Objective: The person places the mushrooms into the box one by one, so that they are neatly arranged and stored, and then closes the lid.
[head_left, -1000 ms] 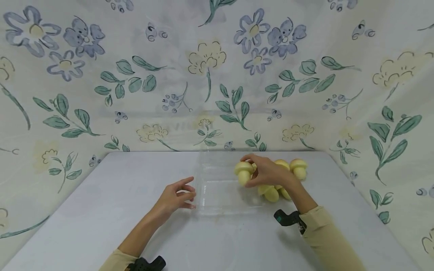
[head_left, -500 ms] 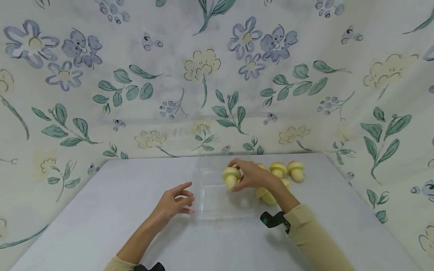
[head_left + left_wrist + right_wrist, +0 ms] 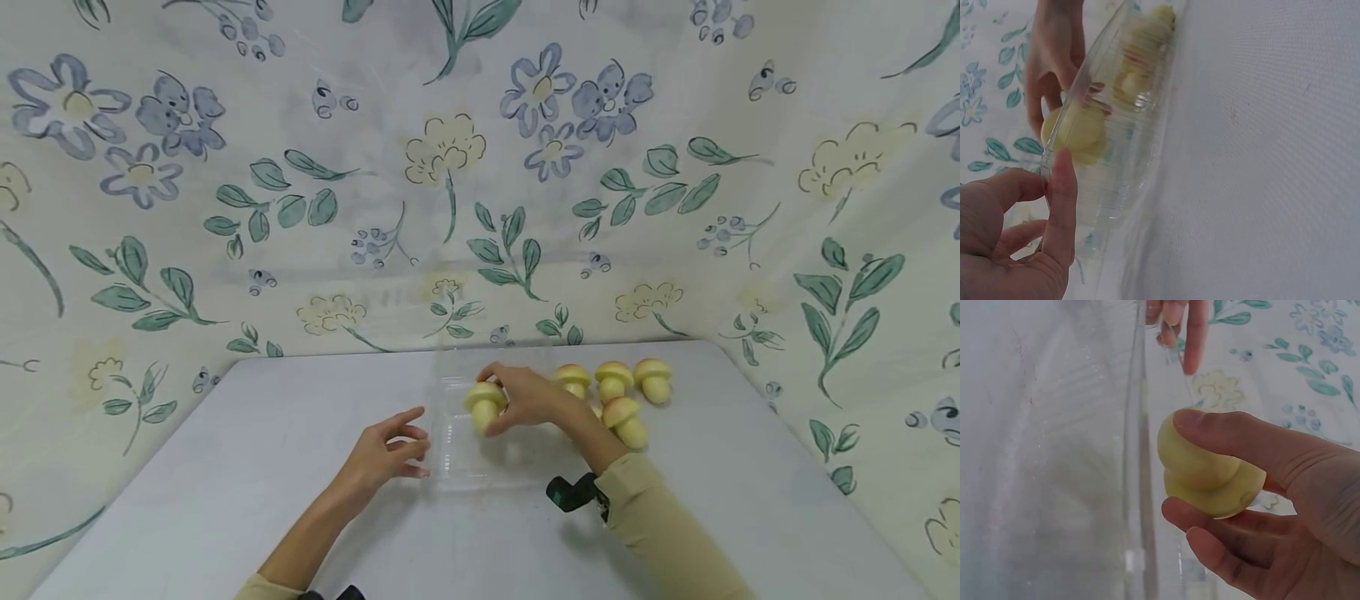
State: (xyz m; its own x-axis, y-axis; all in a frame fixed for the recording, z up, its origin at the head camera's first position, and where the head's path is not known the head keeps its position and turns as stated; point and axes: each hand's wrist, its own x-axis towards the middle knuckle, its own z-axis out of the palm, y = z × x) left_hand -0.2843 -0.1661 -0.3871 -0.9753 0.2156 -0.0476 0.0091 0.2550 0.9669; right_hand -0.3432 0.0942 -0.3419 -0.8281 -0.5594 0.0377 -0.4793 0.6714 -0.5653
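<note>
My right hand (image 3: 528, 398) holds a yellow mushroom-shaped piece (image 3: 486, 407) above the clear plastic box (image 3: 480, 479). In the right wrist view, thumb and fingers pinch this mushroom (image 3: 1200, 453), just beyond the box's rim (image 3: 1135, 444). My left hand (image 3: 390, 450) is at the left side of the box. The left wrist view has its thumb and fingers (image 3: 1063, 200) pinching the rim of the box (image 3: 1104, 200). The held mushroom appears partly through the clear wall there.
Several more yellow mushrooms with reddish cap tops (image 3: 652, 381) stand or lie to the right of the box, some partly behind the right forearm. A white table (image 3: 187, 450) lies beneath everything. Flower-patterned cloth (image 3: 450, 208) rises behind and at the sides.
My right hand has carried the mushroom leftward over the box, away from the other mushrooms. More of those mushrooms now show. The left hand stays at the box's left side.
</note>
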